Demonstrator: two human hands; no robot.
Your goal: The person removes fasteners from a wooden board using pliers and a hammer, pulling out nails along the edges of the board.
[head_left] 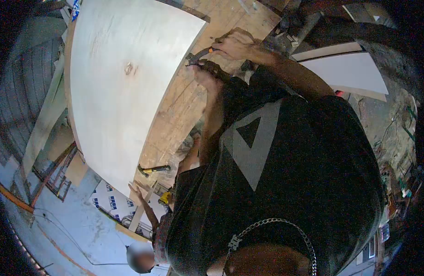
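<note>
My right hand (pixel 235 44) is closed around the handle of a hammer (pixel 201 54), dark with an orange patch. The hammer's head is beside the curved edge of a large whitish panel (pixel 124 78). Just below the head, my left hand (pixel 206 77) has its fingers pinched together close to the panel's edge. Whatever those fingers hold, if anything, is too small and blurred to make out. The panel lies on a wooden worktable (pixel 168 110) and has a brownish knot mark near its middle.
Another hammer (pixel 154 170), yellow and black, rests near the panel's lower edge. A co-worker's hand (pixel 137 192) touches the panel's bottom corner. A yellow tool (pixel 165 198) is near that person. On the right is another white panel (pixel 345 71). Cables cross the floor (pixel 92 230).
</note>
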